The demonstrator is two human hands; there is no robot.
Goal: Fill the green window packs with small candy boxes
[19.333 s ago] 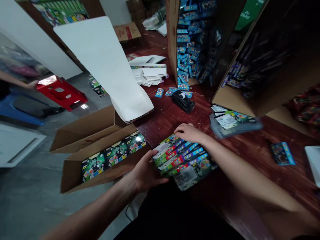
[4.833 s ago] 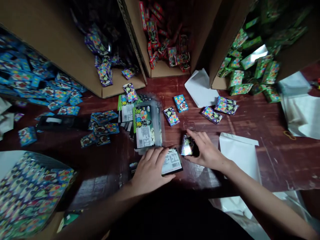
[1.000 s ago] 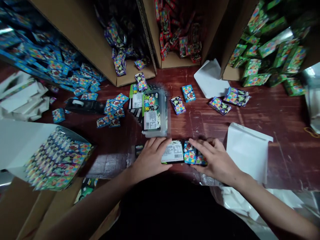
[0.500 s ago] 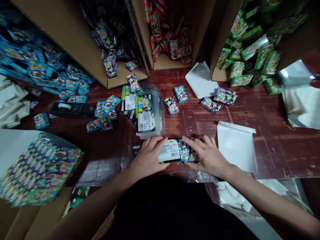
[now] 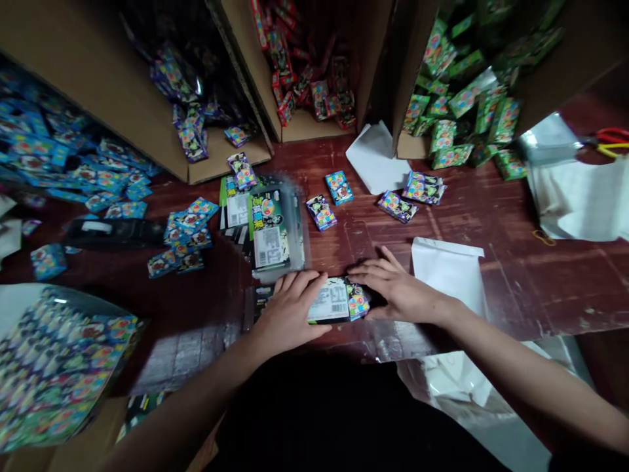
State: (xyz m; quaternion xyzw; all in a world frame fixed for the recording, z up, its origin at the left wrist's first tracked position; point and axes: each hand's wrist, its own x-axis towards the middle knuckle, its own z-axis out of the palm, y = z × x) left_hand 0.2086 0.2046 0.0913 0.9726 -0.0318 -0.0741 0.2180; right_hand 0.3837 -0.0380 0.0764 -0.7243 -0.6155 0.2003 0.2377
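My left hand (image 5: 292, 311) is closed over a flat black-and-green printed packet (image 5: 327, 301) with a white barcode label, holding it down near the table's front edge. From the packet's right end sticks out a small purple printed candy box (image 5: 358, 300). My right hand (image 5: 396, 288) is bent around that end, fingertips on its upper edge and thumb near its lower side. Left of the packet, partly under my left hand, is a dark printed card (image 5: 262, 298). Just beyond lies a stack of similar packets (image 5: 269, 233) with clear plastic.
Cartons of purple (image 5: 191, 131), red (image 5: 319, 98) and green (image 5: 445, 134) boxes stand at the back, with a blue pile (image 5: 108, 177) left. Loose boxes (image 5: 339, 187), a black tape dispenser (image 5: 118, 233), white paper (image 5: 447, 272) and a filled display tray (image 5: 73, 367) lie around.
The small boxes stick out less from the packet's right end; the blue one there no longer shows. My right hand has moved left toward the packet. The camera view has shifted right.
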